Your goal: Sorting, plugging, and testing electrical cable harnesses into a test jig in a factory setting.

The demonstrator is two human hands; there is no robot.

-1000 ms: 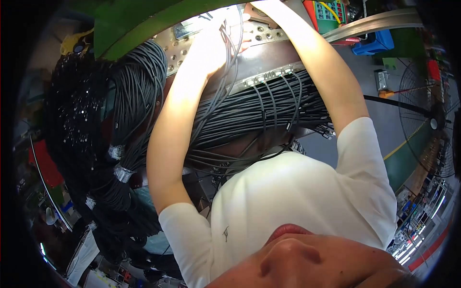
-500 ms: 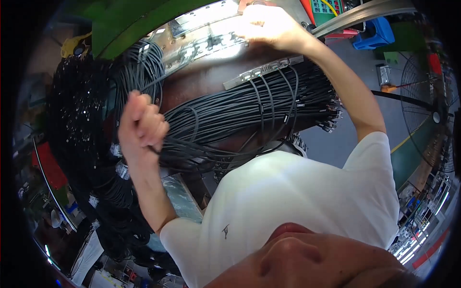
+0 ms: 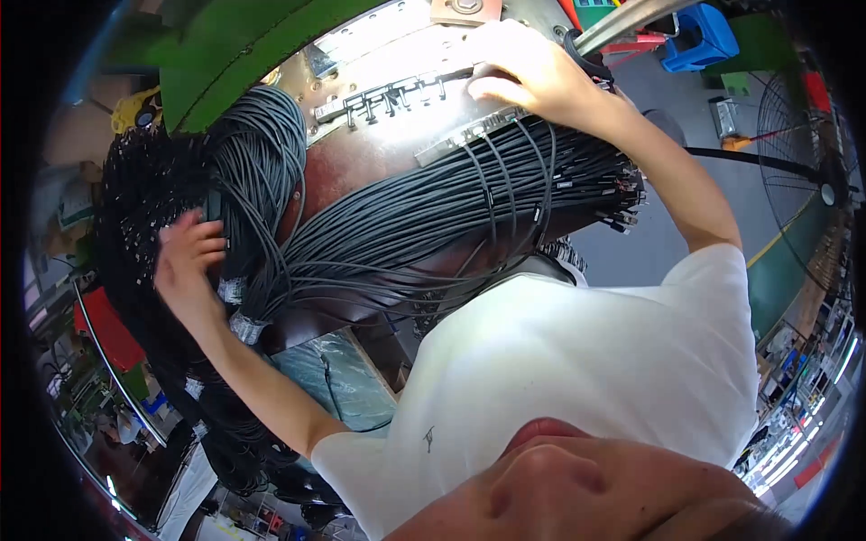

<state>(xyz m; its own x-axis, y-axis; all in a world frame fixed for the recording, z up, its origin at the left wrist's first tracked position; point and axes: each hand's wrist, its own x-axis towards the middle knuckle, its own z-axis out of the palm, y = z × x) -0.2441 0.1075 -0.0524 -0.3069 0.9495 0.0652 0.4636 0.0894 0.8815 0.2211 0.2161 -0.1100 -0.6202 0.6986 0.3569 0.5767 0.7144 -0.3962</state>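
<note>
My right hand (image 3: pixel 541 81) is at the far side of the bench, its fingers and thumb closed around the right end of a metal strip (image 3: pixel 397 96) with a row of small black pieces along it. Glare washes out part of that hand. On the left, my left hand (image 3: pixel 188 260) is raised with its fingers apart and holds nothing, over the edge of a heap of black cables (image 3: pixel 144 194). Between the hands lies a thick bundle of grey-black cables (image 3: pixel 397 216). Their ends pass by a second metal strip (image 3: pixel 469 135), nearer to me.
A green machine part (image 3: pixel 234 54) overhangs the far left. Looped cables (image 3: pixel 262 126) lie beneath it. A bent metal bar (image 3: pixel 627 25) crosses at the upper right, with a blue stool (image 3: pixel 699 41) and a fan (image 3: pixel 798 171) beyond. A plastic-covered box (image 3: pixel 338 379) stands below the bench.
My left hand has moved left and slightly down, from above the cable bundle to the heap, and its curled fingers have spread. My right hand has shifted slightly nearer to me; the view has also shifted.
</note>
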